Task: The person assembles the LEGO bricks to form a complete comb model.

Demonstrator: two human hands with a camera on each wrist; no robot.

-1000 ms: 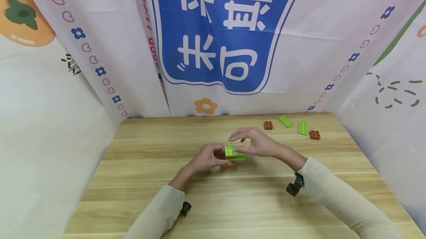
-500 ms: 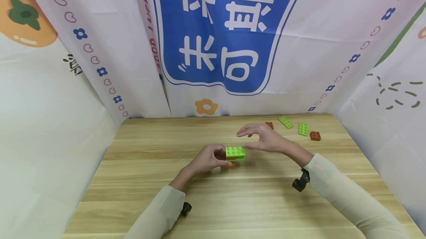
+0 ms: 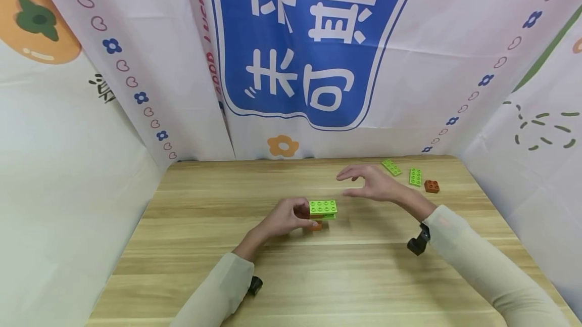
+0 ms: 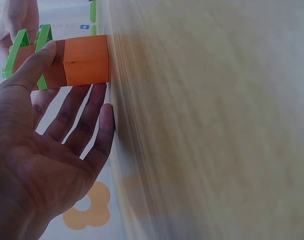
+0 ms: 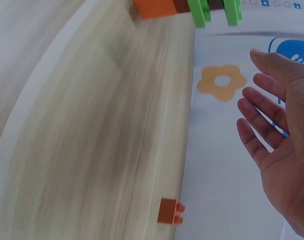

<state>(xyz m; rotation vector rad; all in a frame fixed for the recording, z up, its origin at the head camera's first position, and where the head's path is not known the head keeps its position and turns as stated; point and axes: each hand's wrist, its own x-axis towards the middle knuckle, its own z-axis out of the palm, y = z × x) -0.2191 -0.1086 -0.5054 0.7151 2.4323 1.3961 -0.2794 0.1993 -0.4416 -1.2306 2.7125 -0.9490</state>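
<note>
A stack of toy building bricks stands on the wooden table (image 3: 291,276). In the left wrist view its base is an orange block (image 4: 86,60); above it come a brown brick (image 4: 55,67), a green plate, more brown, and a second green plate. That top green plate (image 3: 323,206) shows its studs in the head view. My left hand (image 3: 284,216) holds the stack from the left, thumb on the near side and fingers behind. To the right of the stack, my right hand (image 3: 373,184) hovers with its fingers loosely bent, holding nothing.
Toward the back right lie a tilted green plate (image 3: 391,167), another green plate (image 3: 416,177) and a brown brick (image 3: 432,186). One more brown brick (image 5: 167,211) shows in the right wrist view; my right hand hides it from the head camera. Printed cloth (image 3: 200,140) borders the table.
My right hand has drawn away from the top of the stack, toward the right and back, and now covers a brown brick. The left hand keeps its hold on the stack.
</note>
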